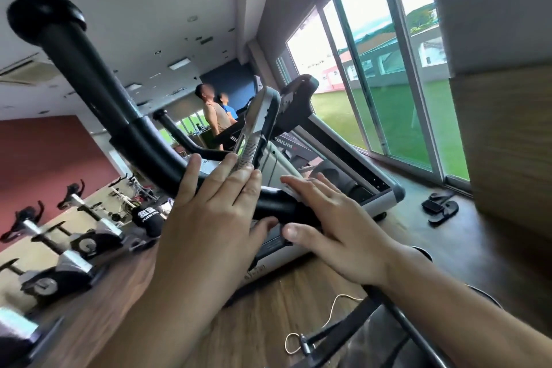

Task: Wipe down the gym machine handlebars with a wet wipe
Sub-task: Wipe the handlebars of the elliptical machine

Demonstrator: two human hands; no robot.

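A thick black handlebar [98, 81] runs from a flared end cap at the upper left down to the middle of the view. My left hand [209, 212] lies against the bar's lower bend with its fingers straight and together, thumb under the bar. My right hand [331, 218] wraps the bar just to the right, fingers over the top and thumb below. A white wet wipe [291, 190] shows as a thin edge under the right fingers, pressed on the bar. The machine's grey console [263, 122] stands just behind my left fingertips.
Treadmills [322, 134] stand behind along tall windows [388, 69], with two people on them [215, 113]. Spin bikes [74, 236] line the left side. A thin cord [328, 317] lies on the wood floor below. Black sandals [439, 207] sit near the window.
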